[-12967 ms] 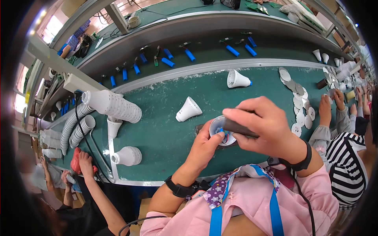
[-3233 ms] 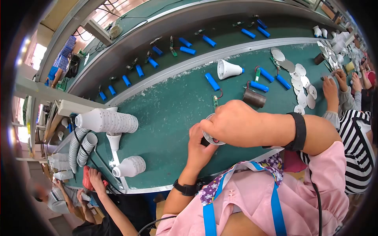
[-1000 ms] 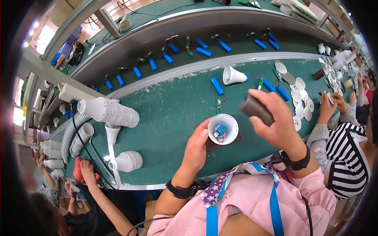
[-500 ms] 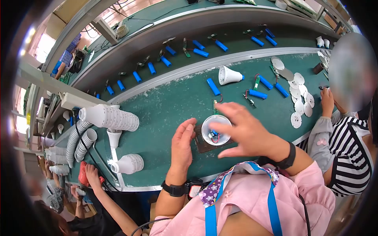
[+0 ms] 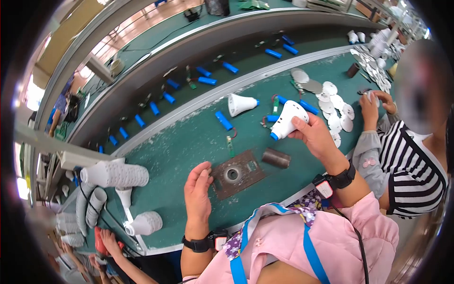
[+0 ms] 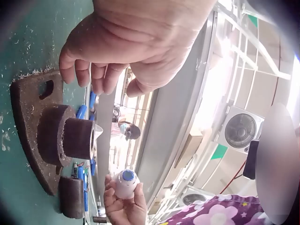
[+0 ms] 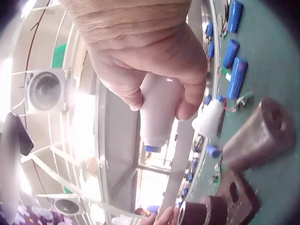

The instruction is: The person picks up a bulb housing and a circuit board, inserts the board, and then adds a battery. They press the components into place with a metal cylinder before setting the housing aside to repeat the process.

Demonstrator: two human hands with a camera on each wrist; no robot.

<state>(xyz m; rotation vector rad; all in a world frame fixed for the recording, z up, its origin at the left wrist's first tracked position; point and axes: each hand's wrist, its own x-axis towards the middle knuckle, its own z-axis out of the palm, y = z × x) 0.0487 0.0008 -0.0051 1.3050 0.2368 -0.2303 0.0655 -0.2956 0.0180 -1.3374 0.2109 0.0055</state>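
My right hand grips a white cone-shaped bulb housing by its wide end, clear above the table and tilted, its blue tip down to the left. In the right wrist view, thumb and fingers pinch the housing from both sides. My left hand, its fingers loosely bent and holding nothing, hovers beside a dark metal base plate. The left wrist view shows a stepped round collar standing on that plate. A dark metal cylinder lies right of the plate.
Behind the plate lies a blue battery wired to a small circuit board. Another white housing lies farther back. White discs spread at right; stacked housings stand left. A neighbouring person works at right.
The right hand, which held the metal cylinder a second ago, has put it down and lifted the housing off the plate, up and to the right. The left hand has come away from the housing.
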